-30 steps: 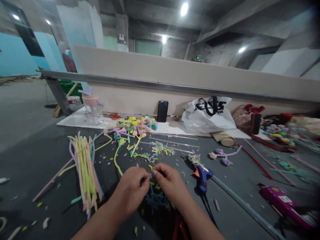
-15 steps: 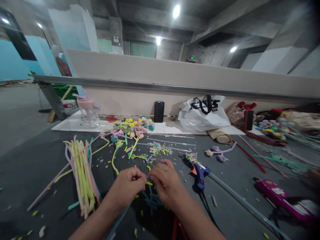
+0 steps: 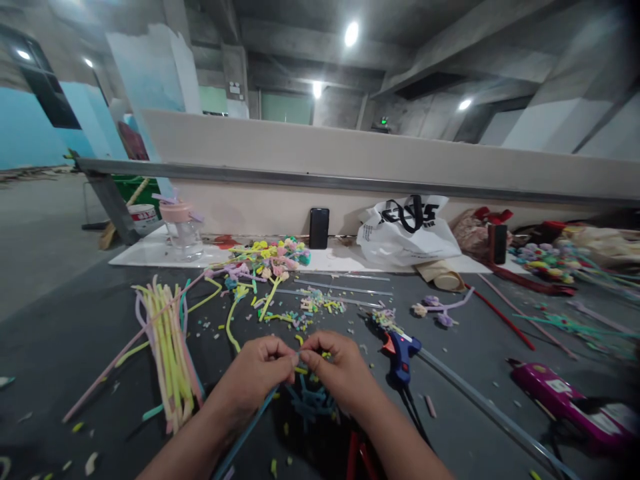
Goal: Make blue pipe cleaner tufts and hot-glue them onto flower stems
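Note:
My left hand and my right hand meet at the fingertips in a pinch, low over the dark tabletop. What the fingertips hold is too small and covered to make out. A blue fuzzy stem like a pipe cleaner runs from beneath my left hand towards the front edge; whether the fingers grip it I cannot tell. Below and between the hands lies a heap of short blue fuzzy pieces. Right of my right hand, a dark blue glue gun lies with a long clear glue stick in its back.
A bundle of yellow and pink pipe cleaners lies at left. Behind my hands are fuzzy flowers, cut scraps, a phone and a white bag. A magenta tool lies at right; a clear cup stands back left.
My right hand has turned and lowered its fingers to meet my left fingertips. More of the blue heap shows beneath. The view has shifted slightly.

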Available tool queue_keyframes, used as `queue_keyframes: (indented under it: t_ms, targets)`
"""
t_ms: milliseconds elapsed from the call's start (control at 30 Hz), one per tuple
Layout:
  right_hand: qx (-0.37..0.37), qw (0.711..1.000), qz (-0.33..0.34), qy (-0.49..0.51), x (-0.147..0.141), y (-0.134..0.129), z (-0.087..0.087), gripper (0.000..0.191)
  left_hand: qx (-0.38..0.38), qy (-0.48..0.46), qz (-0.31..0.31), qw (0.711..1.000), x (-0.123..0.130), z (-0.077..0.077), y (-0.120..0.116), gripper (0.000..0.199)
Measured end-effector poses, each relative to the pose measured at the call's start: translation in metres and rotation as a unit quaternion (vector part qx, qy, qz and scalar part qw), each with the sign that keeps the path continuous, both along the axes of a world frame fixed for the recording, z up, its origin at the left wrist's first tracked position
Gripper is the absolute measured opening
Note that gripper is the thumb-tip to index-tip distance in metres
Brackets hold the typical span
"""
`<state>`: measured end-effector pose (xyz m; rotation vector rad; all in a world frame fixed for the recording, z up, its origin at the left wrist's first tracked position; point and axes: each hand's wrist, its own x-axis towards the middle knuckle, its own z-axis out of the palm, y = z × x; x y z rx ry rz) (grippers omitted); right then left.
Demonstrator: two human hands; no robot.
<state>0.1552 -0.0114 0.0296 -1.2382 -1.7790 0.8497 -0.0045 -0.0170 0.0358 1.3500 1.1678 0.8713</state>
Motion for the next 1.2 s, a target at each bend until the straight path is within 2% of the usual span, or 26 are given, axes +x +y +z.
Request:
queue_keyframes:
  t_ms: [100, 200, 267, 367, 467, 533, 633, 733, 800, 967, 1100, 1200]
  targets:
    - [-0.081, 0.988, 0.013, 0.129, 0.004, 0.003, -0.003, 0.014, -0.052, -0.082, -0.035, 0.995, -0.002, 0.003, -0.001, 0.027]
    - [-0.147, 0.947, 0.013, 0.286, 0.008, 0.007, -0.004, 0.019, -0.118, -0.162, -0.035, 0.979, -0.003, 0.001, -0.001, 0.024]
    - [-0.157, 0.927, -0.005, 0.339, 0.008, 0.009, -0.005, 0.021, -0.115, -0.186, -0.027, 0.975, -0.002, -0.003, -0.001, 0.026]
    - [-0.153, 0.923, -0.032, 0.352, 0.005, 0.010, -0.008, 0.023, -0.074, -0.198, -0.006, 0.977, 0.001, -0.008, -0.002, 0.032]
    - [-0.156, 0.922, -0.043, 0.352, 0.001, 0.008, -0.011, 0.020, -0.012, -0.194, 0.051, 0.980, 0.002, -0.010, -0.003, 0.039]
    - [-0.158, 0.922, -0.039, 0.351, -0.002, 0.006, -0.011, 0.018, 0.027, -0.196, 0.087, 0.976, 0.001, -0.011, -0.002, 0.039]
    - [-0.165, 0.918, -0.019, 0.359, -0.007, 0.003, -0.011, 0.020, 0.046, -0.205, 0.114, 0.971, 0.002, -0.012, -0.001, 0.035]
    - [-0.177, 0.912, 0.007, 0.369, -0.011, 0.002, -0.012, 0.021, 0.046, -0.186, 0.114, 0.975, 0.004, -0.015, 0.000, 0.024]
    - [-0.182, 0.910, 0.023, 0.372, -0.012, 0.003, -0.013, 0.021, 0.034, -0.196, 0.093, 0.976, 0.006, -0.016, 0.001, 0.019]
    - [-0.187, 0.899, 0.050, 0.392, -0.009, 0.002, -0.008, 0.020, -0.010, -0.201, 0.059, 0.978, 0.006, -0.016, 0.002, 0.018]
    - [-0.234, 0.881, 0.098, 0.398, -0.010, 0.001, -0.008, 0.026, 0.063, -0.165, 0.070, 0.982, 0.007, -0.019, 0.000, 0.018]
    - [-0.236, 0.887, 0.098, 0.384, -0.016, 0.001, -0.012, 0.029, 0.116, -0.139, 0.106, 0.978, 0.008, -0.025, -0.001, 0.013]
